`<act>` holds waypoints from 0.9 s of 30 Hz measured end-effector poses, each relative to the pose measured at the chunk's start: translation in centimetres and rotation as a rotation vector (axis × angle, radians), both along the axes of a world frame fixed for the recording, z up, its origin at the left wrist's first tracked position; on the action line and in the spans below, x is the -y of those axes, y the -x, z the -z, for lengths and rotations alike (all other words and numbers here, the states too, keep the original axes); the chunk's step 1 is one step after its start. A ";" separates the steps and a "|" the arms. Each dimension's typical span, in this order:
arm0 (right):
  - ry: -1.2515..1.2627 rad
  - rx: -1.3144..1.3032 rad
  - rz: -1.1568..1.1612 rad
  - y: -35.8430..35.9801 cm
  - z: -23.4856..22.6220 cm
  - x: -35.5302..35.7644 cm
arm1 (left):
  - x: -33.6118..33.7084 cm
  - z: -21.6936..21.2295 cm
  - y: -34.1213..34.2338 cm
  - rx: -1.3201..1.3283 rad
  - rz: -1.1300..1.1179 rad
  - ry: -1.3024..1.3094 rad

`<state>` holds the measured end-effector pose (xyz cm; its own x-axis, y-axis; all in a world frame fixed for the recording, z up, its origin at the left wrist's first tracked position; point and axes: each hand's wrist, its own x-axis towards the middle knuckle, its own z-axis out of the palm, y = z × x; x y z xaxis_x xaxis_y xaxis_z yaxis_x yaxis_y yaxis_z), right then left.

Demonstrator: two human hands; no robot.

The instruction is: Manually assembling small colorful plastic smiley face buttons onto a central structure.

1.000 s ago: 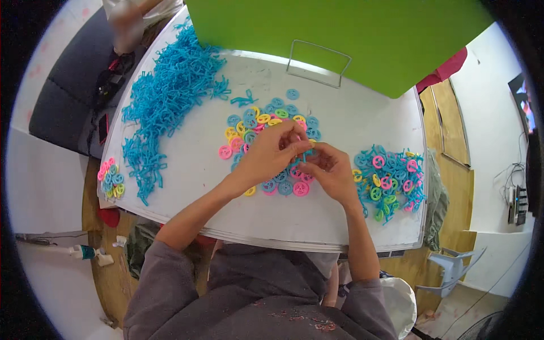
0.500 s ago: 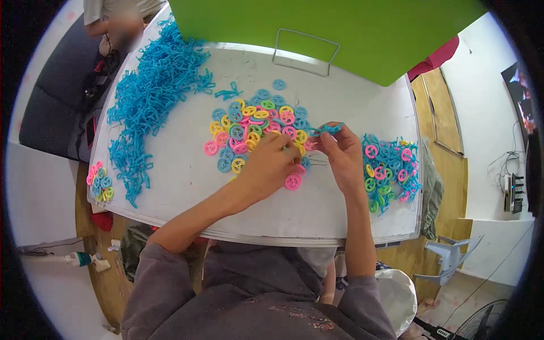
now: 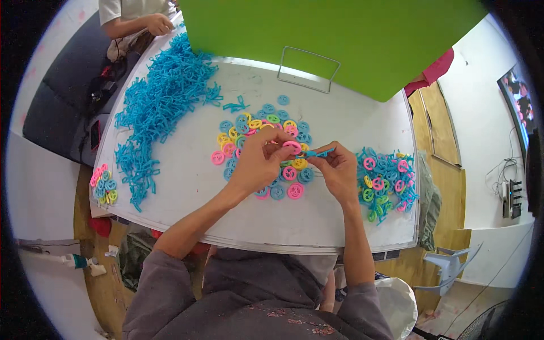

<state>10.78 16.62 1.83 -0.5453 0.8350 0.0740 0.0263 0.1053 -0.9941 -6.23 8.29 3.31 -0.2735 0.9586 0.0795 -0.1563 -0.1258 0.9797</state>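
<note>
Left hand (image 3: 255,164): thumb and fingers pinched together, holding a pink wheel upright on edge at the fingertips.
Pink wheel (image 3: 292,147): between the two hands, facing the right fingertips.
Right hand (image 3: 340,174): thumb and fingers narrowed on a slim blue strip.
Blue strip (image 3: 319,153): extends from the right fingertips toward the pink wheel; whether the two touch cannot be told.
Wheel pile (image 3: 277,192): pink, blue, yellow and green spoked discs lying beneath and around the left hand, spreading beyond both hands.
Loose blue strips (image 3: 236,105): a small cluster beyond the left hand, just past the wheel pile.
Mixed pile (image 3: 386,184): coloured wheels among blue strips, just to the right of the right hand.
Blue heap (image 3: 164,96): a long bank of strips, left of and beyond the left hand.
Small wheel group (image 3: 105,184): far left of the left hand, near the edge of the counter (image 3: 187,198).
Green panel (image 3: 334,39): beyond both hands, with a wire loop (image 3: 309,69) before it.
Co-worker's hand (image 3: 160,24): past the blue heap, farthest from the right hand.
</note>
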 end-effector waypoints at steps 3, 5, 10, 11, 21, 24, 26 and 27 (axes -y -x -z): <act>0.002 0.113 -0.005 0.3 -0.1 0.4 | 0.1 0.2 0.4 -0.080 -0.005 0.007; -0.139 0.030 0.002 0.7 0.0 0.9 | 0.1 0.3 0.5 -0.161 -0.010 0.006; -0.041 0.047 -0.026 1.0 0.7 1.1 | -0.2 0.2 0.6 -0.206 -0.024 0.071; 0.029 0.073 -0.038 1.1 0.8 1.0 | -0.2 0.3 0.6 -0.207 -0.024 0.072; 0.311 -0.178 -0.029 1.2 0.8 1.4 | 0.3 0.5 -0.4 -0.585 -0.125 -0.136; 0.250 -0.128 0.035 1.3 0.8 1.6 | 0.4 0.8 -0.7 -0.529 -0.121 -0.152; 0.178 -0.111 0.038 1.3 0.9 1.7 | 0.4 1.0 -0.9 -0.515 -0.122 -0.129; 0.178 -0.112 0.039 1.3 0.8 1.7 | 0.3 1.2 -1.0 -0.553 -0.172 -0.167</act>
